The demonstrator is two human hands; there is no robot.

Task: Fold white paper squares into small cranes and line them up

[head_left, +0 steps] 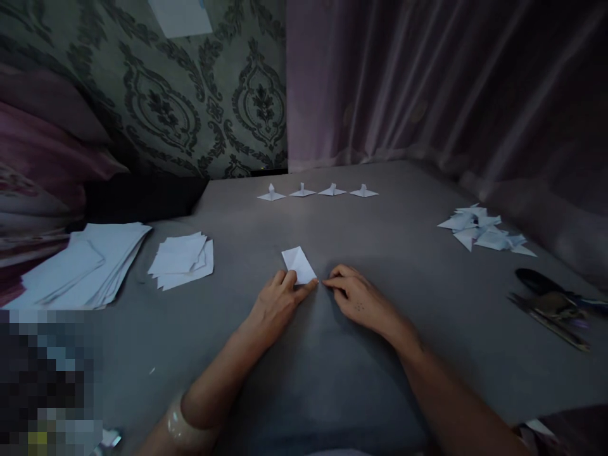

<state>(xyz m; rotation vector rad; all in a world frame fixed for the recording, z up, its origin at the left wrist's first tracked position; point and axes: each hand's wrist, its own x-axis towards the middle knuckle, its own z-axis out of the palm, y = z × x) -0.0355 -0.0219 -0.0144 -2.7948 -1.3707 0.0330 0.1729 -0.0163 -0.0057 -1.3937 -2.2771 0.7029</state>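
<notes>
A small folded white paper (297,261), roughly diamond-shaped with crease lines, lies on the grey surface in front of me. My left hand (280,297) holds it down, thumb along its lower right edge and bent fingers at its lower left. Just right of the paper's lower corner is my right hand (358,301), thumb and forefinger pinched together. Whether a bit of paper is between those fingertips is too small to tell. Several folded paper figures (333,190) with flat pointed wings stand in a row farther back.
At left lie a stack of large white sheets (90,266) and a pile of smaller paper squares (180,258). A heap of folded paper pieces (487,229) lies at right, with dark scissors-like tools (551,301) nearer me. A curtain (380,82) hangs behind.
</notes>
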